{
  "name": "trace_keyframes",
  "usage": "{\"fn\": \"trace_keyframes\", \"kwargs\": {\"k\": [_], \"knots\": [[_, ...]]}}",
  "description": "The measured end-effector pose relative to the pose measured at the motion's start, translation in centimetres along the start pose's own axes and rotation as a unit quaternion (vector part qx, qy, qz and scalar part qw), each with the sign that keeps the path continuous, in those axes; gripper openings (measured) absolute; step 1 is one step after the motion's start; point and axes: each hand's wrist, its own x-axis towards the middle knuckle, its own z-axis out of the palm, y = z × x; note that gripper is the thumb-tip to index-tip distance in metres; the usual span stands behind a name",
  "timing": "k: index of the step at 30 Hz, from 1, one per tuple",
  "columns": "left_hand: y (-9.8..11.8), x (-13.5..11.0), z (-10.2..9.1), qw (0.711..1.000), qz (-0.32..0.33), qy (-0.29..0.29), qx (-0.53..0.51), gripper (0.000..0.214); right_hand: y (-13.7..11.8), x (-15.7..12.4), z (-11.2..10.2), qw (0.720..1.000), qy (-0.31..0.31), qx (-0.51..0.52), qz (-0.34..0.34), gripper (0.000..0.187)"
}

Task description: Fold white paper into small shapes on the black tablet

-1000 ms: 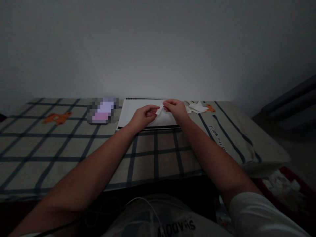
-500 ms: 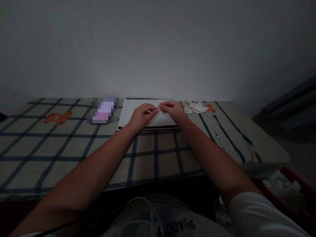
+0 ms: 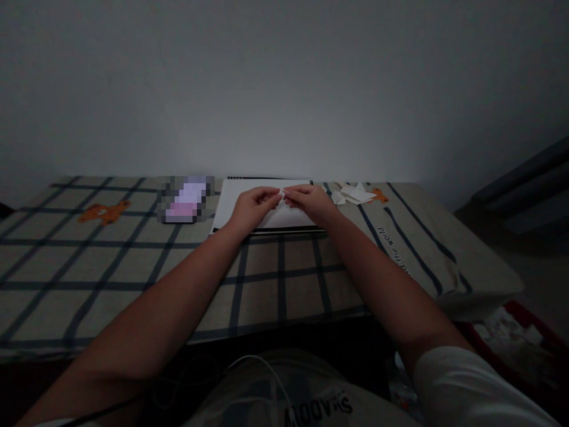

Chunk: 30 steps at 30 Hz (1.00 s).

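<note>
My left hand (image 3: 254, 205) and my right hand (image 3: 307, 200) meet fingertip to fingertip over a white sheet (image 3: 240, 196) that lies on a dark board at the far side of the checked cloth. Both hands are pinched on a small white piece of paper (image 3: 281, 194) between them. Most of that piece is hidden by the fingers. The room is dim.
A pile of white paper scraps (image 3: 354, 193) lies just right of the sheet. A blurred purple object (image 3: 186, 198) sits to its left. The checked cloth (image 3: 133, 261) with orange bear prints covers the surface, whose right end (image 3: 489, 279) drops off. A white cable (image 3: 267, 367) crosses my lap.
The small paper piece stood up between my hands a second ago. Both hands have since closed together and lowered slightly, and the piece is now nearly hidden in the fingertips.
</note>
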Motion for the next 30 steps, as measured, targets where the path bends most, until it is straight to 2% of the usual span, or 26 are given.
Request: {"fn": "trace_keyframes", "kwargs": {"k": [4,15,19,23,30], "knots": [[0.30,0.05,-0.10,1.000,-0.011,0.008,-0.012,0.042,-0.19,-0.08,0.05,1.000,-0.011,0.000,0.018,0.037],[0.38,0.00,0.02,1.000,-0.016,0.018,-0.009,0.040,-0.60,-0.55,0.26,0.995,0.012,-0.083,-0.046,0.037],[0.49,-0.10,0.19,0.998,-0.041,0.007,-0.044,0.048,-0.69,-0.47,0.27,0.994,0.042,-0.089,-0.039,0.034],[0.54,-0.13,0.21,0.995,-0.083,-0.032,-0.039,0.050,-0.48,-0.17,0.09,0.995,0.061,-0.066,-0.035,0.029],[0.24,-0.11,0.07,0.998,-0.060,-0.031,-0.011,0.046,-0.52,-0.09,0.03,0.995,0.072,-0.064,-0.019,0.026]]}}
